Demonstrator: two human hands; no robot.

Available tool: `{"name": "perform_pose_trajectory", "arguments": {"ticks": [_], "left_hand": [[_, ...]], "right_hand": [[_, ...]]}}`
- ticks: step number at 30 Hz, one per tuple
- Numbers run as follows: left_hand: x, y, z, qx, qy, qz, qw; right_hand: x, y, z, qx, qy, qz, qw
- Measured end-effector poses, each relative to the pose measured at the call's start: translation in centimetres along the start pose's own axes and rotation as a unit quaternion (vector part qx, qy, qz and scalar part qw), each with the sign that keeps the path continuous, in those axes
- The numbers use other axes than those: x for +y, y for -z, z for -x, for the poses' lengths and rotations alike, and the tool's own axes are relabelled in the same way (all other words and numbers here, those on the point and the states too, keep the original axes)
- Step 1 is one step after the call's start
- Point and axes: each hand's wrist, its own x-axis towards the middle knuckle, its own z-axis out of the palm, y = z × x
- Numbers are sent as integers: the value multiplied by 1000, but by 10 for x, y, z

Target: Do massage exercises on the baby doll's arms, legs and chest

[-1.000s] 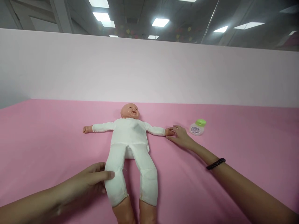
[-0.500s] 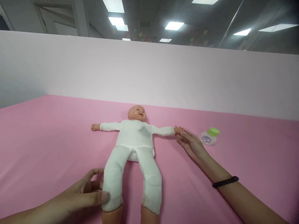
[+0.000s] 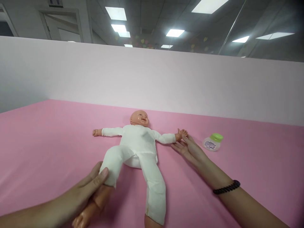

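A baby doll (image 3: 139, 139) in a white cloth suit lies on its back, arms spread, its head at the far side. My left hand (image 3: 93, 180) grips the doll's leg on the left around the lower part, thumb on top. That leg is raised and bent outward, its bare foot (image 3: 83, 217) pointing to the lower left. At the right, my right hand (image 3: 188, 148) holds the doll's small hand (image 3: 181, 134), thumb against it and fingers lying beneath the wrist. The doll's other leg (image 3: 155, 193) stays stretched toward me, its foot cut off by the frame edge.
A small clear bottle (image 3: 211, 144) with a green cap is just right of my right hand. The pink padded surface (image 3: 47, 142) meets a white padded wall (image 3: 152, 79) behind the doll's head. Glass and ceiling lights show above.
My left hand has closed around the doll's leg and lifted it, bending it out to the left. The doll's hand at the right has been raised slightly, my right fingers shifting under it.
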Motion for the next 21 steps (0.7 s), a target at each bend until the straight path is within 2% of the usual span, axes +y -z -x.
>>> {"name": "perform_pose_trajectory", "arguments": {"ticks": [3,5,7,9,12,13,14,15,16,18,20,21], "left_hand": [[23,9,-10,16,-19,-105,994],[41,10,-20,-1,-21,-174,984],[55,7,-35,-20,-54,-230,972],[60,-1,-52,-41,-97,-248,963],[55,-14,-75,-75,-128,-227,963],[52,-16,-79,-82,-133,-217,964],[48,-18,-81,-85,-136,-209,965],[45,-17,-80,-84,-134,-201,967],[42,-15,-77,-78,-129,-189,970],[36,-7,-65,-50,-114,-153,980],[25,3,-47,-17,-98,-108,989],[18,7,-37,-5,-86,-90,992]], "right_hand": [[-17,-20,-4,-12,49,55,997],[-24,-38,-4,-13,118,100,988],[-22,-58,2,-38,195,172,965],[-12,-77,16,-102,286,269,914],[12,-93,39,-224,420,400,783],[19,-94,44,-247,447,428,746],[24,-94,46,-258,460,444,724],[27,-93,46,-255,463,444,724],[27,-91,43,-236,455,427,744],[21,-84,29,-161,415,352,824],[12,-75,9,-62,345,236,906],[8,-69,-2,-13,298,178,938]]}}
